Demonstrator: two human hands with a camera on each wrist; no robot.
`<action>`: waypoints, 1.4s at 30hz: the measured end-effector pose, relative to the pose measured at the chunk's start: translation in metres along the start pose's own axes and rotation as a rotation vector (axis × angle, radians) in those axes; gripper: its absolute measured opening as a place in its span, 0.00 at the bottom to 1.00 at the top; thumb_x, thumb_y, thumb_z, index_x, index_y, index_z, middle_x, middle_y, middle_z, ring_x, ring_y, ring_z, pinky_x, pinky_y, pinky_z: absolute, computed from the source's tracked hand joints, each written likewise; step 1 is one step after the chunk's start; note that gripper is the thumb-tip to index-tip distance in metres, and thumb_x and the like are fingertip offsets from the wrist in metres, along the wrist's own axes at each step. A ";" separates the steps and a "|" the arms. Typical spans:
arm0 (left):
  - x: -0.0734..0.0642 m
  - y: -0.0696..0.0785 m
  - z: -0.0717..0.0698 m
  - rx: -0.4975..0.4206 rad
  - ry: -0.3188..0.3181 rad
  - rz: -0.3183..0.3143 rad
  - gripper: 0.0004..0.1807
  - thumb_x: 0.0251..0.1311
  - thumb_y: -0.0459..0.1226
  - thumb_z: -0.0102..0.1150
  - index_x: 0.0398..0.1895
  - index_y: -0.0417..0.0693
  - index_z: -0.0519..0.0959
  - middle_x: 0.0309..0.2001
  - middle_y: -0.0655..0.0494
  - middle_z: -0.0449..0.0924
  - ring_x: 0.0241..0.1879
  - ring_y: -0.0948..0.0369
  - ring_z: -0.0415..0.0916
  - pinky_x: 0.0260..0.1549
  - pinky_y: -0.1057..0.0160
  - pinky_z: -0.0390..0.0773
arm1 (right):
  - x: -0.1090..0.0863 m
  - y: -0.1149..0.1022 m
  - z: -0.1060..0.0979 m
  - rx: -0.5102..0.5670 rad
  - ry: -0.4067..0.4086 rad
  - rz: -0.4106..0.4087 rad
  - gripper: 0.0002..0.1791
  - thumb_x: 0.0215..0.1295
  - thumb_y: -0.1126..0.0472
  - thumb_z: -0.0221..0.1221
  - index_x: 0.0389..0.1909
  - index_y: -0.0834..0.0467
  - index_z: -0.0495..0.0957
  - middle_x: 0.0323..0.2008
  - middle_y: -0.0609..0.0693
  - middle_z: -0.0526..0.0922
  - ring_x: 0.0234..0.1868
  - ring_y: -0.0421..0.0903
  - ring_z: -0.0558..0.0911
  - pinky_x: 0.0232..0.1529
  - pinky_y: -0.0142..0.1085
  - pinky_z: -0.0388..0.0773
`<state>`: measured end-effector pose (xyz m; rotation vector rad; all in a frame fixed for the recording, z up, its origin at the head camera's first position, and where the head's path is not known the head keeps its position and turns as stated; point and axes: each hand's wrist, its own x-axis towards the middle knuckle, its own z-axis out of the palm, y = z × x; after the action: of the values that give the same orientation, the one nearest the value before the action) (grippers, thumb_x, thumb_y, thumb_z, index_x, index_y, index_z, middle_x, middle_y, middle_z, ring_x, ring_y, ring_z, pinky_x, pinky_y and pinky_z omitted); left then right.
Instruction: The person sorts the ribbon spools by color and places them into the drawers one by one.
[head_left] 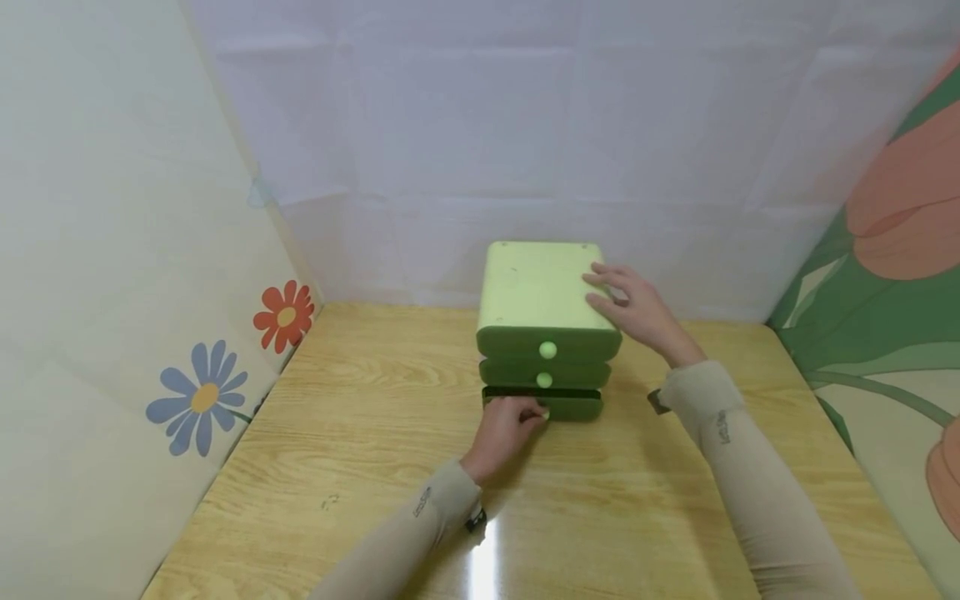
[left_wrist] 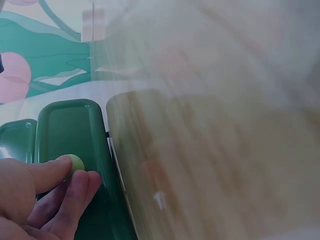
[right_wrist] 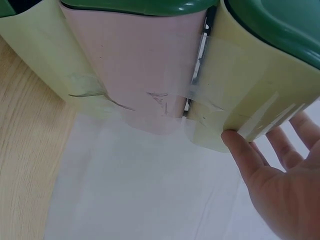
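Observation:
A small drawer unit (head_left: 540, 283) with a pale green top and dark green drawer fronts stands on the table. Its bottom drawer (head_left: 577, 408) is pulled out a little, with a dark gap above its front. My left hand (head_left: 501, 432) pinches the round light green knob (left_wrist: 76, 163) of that drawer between thumb and fingers. On the unit's top right edge rests my right hand (head_left: 637, 310), fingers spread over the top and thumb against the side. In the right wrist view the sides show as yellow, pink (right_wrist: 140, 60) and pale green tiers.
The unit stands on a wood-grain table (head_left: 360, 417) near a white sheet (head_left: 450, 150) at the back. A panel with flowers (head_left: 204, 398) rises on the left, and one with large leaves (head_left: 885, 333) on the right. The upper two drawers look closed.

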<state>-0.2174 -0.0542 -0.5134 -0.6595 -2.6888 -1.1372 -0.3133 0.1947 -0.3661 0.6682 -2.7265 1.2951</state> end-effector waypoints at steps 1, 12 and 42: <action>-0.001 0.000 0.000 0.000 -0.002 0.002 0.05 0.63 0.34 0.71 0.41 0.46 0.90 0.40 0.54 0.91 0.41 0.60 0.89 0.44 0.69 0.86 | 0.000 0.000 0.000 0.001 -0.001 0.000 0.29 0.78 0.47 0.57 0.72 0.56 0.72 0.80 0.53 0.61 0.79 0.59 0.60 0.74 0.58 0.69; -0.013 0.007 -0.003 0.024 -0.004 0.031 0.04 0.62 0.34 0.72 0.39 0.47 0.90 0.40 0.55 0.92 0.42 0.60 0.89 0.46 0.65 0.87 | -0.001 0.002 -0.001 0.018 -0.016 0.015 0.30 0.78 0.44 0.55 0.73 0.55 0.71 0.81 0.51 0.59 0.81 0.57 0.57 0.75 0.58 0.67; -0.051 0.021 -0.007 0.075 -0.040 0.065 0.03 0.61 0.36 0.73 0.38 0.51 0.91 0.38 0.60 0.91 0.38 0.65 0.88 0.44 0.67 0.86 | -0.002 -0.001 -0.001 0.011 -0.025 0.023 0.31 0.79 0.43 0.55 0.74 0.54 0.70 0.81 0.50 0.58 0.80 0.57 0.57 0.76 0.58 0.65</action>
<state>-0.1631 -0.0636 -0.5104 -0.7592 -2.7070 -1.0135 -0.3114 0.1955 -0.3658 0.6602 -2.7573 1.3165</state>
